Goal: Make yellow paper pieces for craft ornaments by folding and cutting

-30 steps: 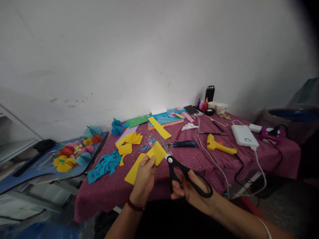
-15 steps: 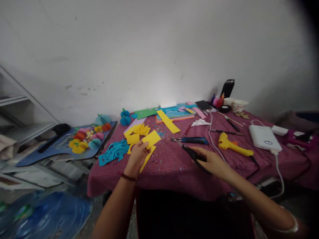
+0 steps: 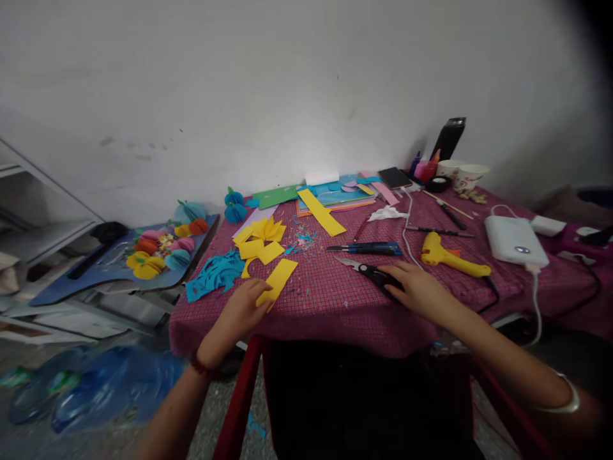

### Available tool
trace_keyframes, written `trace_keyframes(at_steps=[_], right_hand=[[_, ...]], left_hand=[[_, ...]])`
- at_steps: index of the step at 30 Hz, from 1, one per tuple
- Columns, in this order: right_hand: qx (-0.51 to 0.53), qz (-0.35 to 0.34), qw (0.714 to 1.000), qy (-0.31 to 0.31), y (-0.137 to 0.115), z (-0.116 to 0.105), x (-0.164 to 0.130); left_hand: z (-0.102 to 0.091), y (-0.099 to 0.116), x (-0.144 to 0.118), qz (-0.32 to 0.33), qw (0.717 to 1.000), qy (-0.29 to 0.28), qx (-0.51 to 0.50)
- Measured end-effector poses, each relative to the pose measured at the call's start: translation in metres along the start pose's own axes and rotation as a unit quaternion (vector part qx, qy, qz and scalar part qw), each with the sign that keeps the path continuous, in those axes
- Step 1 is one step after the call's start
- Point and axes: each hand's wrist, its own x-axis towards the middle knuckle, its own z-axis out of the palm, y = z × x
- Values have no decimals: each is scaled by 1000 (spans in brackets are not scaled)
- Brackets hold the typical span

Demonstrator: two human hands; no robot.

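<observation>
— Where do we stand with our hands?

— Our left hand (image 3: 242, 308) rests on the near end of the long yellow paper strip (image 3: 278, 279), fingertips pinching its edge while it lies flat on the red-checked tablecloth (image 3: 335, 306) near the front edge. Our right hand (image 3: 416, 289) lies over the handles of the black-handled scissors (image 3: 368, 272), which are down on the cloth with the blades closed and pointing left. Whether those fingers sit in the loops we cannot tell.

— What could go wrong from here?

— We judge the strip could slide off the front edge if the left hand drags it nearer, since it lies close to the hem. The scissors' tip points toward the strip, so a careless sweep could nick the paper or the other hand.

— And around us?

— A heap of cut blue paper scraps (image 3: 213, 275) lies just left of the strip, and folded yellow paper pieces (image 3: 261, 239) lie behind it. The blue utility knife (image 3: 366, 248) sits just beyond the scissors, and the yellow glue gun (image 3: 450, 255) with its black cord lies to the right, near our right wrist. That cord could snag a sleeveless arm reaching across.
</observation>
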Motion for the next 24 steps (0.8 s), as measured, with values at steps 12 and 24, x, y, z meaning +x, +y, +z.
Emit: trace_keyframes(at_steps=[12,24], right_hand=[[-25,-3,1000,-12,5,0,-2],[745,196,607,-197,-120,23,10]], left_hand=[[-24,-22,13,105,973,-143,146],[24,5,-18,309,906,32,287]])
